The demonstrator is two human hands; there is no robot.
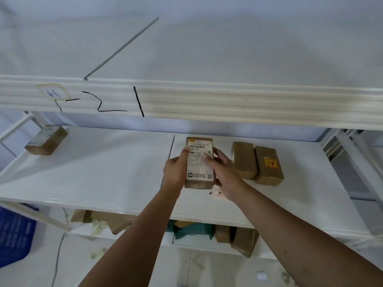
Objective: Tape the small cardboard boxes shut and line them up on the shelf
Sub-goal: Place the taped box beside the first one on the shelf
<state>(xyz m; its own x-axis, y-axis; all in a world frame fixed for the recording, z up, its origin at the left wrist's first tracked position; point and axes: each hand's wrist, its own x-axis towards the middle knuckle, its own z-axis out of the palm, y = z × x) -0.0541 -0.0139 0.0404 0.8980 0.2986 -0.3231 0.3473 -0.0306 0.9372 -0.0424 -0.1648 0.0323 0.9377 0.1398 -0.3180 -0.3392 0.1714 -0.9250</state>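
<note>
White metal shelf (103,172) — two plain brown cardboard boxes (257,162) already aligned; left hand (175,170) and right hand (221,172), fingers gripping a white-labelled brown cardboard box (199,162), apparently to join the row.

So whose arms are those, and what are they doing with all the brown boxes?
There is no machine here. The arms belong to a person who wears a camera on their head, so you see what they see, looking forward and down.

The left hand and the right hand together hold a small cardboard box with a white printed label on top, at the white shelf.

To its right, two more brown boxes sit side by side: a plain box and a box with a yellow sticker. Far away at the left end is another labelled box.

Above is a higher shelf edge with black marks drawn on it. Below, more cardboard is stored, too hidden to describe well.
</note>
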